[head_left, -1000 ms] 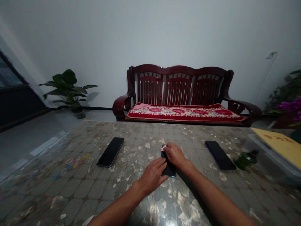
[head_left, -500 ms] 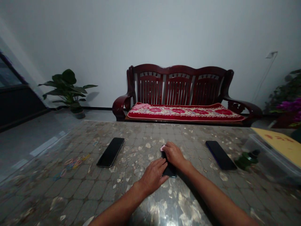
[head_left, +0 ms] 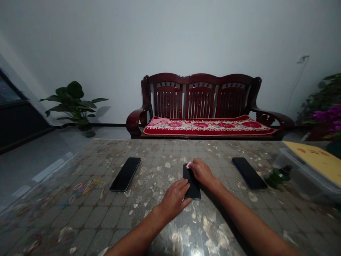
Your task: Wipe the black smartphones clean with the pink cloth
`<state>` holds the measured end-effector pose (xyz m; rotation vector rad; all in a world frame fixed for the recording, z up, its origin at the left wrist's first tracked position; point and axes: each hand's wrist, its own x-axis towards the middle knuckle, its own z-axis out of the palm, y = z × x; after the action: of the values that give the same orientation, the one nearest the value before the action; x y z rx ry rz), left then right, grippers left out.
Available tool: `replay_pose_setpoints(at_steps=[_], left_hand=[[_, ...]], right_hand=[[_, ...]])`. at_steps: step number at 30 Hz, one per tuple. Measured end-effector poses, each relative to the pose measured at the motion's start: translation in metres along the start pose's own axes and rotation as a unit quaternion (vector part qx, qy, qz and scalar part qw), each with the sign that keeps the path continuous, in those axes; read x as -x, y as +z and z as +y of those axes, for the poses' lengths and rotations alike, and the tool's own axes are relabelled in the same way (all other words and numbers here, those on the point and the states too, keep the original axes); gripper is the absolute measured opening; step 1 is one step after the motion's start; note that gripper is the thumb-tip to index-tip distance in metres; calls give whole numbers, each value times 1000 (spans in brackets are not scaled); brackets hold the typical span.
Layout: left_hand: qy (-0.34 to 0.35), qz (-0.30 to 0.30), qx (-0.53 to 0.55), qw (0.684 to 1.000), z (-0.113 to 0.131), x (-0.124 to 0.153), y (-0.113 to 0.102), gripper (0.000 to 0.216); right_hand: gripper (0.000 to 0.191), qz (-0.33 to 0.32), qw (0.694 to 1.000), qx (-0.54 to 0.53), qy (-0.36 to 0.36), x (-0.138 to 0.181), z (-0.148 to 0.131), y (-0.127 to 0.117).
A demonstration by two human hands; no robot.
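A dark phone [head_left: 190, 183] lies face up at the middle of the patterned table [head_left: 133, 220]. My left hand [head_left: 174, 201] rests flat on its near left edge with the fingers stretched out, pinning it down. My right hand [head_left: 201, 172] lies over the phone's far end with its fingers pinched on a small pink cloth [head_left: 188, 165] pressed against the screen.
Two more dark phones lie flat, one at the left [head_left: 125, 174] and one at the right [head_left: 249, 172]. Coloured rubber bands [head_left: 84, 186] are scattered at the left. A green bottle [head_left: 277, 175] and a clear box with a yellow lid [head_left: 309, 167] stand at the right. A wooden bench [head_left: 205, 106] is behind.
My right hand with the pink cloth has slid a little toward the phone's far end, uncovering more of the screen. My left hand has stayed on the phone's near edge.
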<state>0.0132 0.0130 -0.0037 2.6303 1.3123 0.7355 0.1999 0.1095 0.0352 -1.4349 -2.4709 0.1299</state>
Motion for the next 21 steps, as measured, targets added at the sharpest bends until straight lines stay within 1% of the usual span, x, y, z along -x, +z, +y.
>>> replay_pose_setpoints(at_steps=[3,5,7,10,12,18,21], left_hand=[[1,3,-2,1000,1,0,-1,50],[2,4,-2,1000,1,-1,-2,50],[3,7,0,1000,1,-1,-1,50],[4,8,8,1000,1,-1,-1,50],[6,7,10,1000,1,-1,-1,49],[9,9,13,1000,0,-1,-1,47],[10,13,15,1000,-1,0,0,45]], right_hand=[[32,0,999,19,40,-1,4,-5],[32,4,999,13,45,2,4,-5],[31,9,1000,-6,20,9,2,-3],[29,16,999,-35,-37,23,0,2],[29,21,998,-44,-49,27,1,4],[31,13,1000,-20,15,10,2,-4],[31,14,1000,-19,16,13,-1,-4]])
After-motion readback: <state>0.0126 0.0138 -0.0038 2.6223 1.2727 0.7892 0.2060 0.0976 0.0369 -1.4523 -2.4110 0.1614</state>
